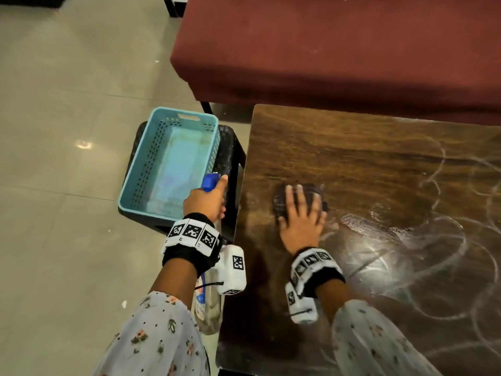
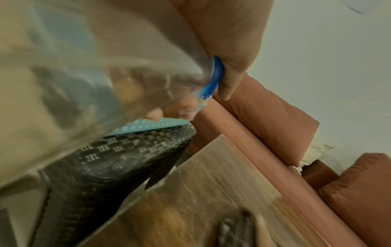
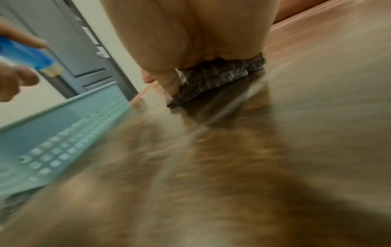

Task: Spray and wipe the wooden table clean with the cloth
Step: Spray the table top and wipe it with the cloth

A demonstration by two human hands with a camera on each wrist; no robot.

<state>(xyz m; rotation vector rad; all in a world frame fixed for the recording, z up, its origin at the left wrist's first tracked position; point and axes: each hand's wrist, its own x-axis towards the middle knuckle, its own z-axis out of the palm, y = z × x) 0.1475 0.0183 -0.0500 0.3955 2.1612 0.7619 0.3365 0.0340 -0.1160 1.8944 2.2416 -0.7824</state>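
The dark wooden table point(image 1: 352, 147) fills the right of the head view, with whitish swirl marks across its right half. My right hand point(image 1: 302, 210) lies flat with spread fingers on a dark patterned cloth point(image 1: 280, 202) near the table's left side; the cloth point(image 3: 213, 78) shows under the fingers point(image 3: 169, 80) in the blurred right wrist view. My left hand point(image 1: 206, 199) grips a clear spray bottle point(image 1: 208, 308) by its blue head point(image 1: 210, 181), just off the table's left edge. In the left wrist view the clear bottle point(image 2: 84, 75) fills the left, with its blue collar point(image 2: 216, 73).
A light blue perforated basket point(image 1: 141, 164) sits on a black woven stool point(image 1: 230, 147) to the left of the table. A maroon sofa point(image 1: 339, 50) runs along the table's far edge. Tiled floor point(image 1: 67, 131) lies to the left.
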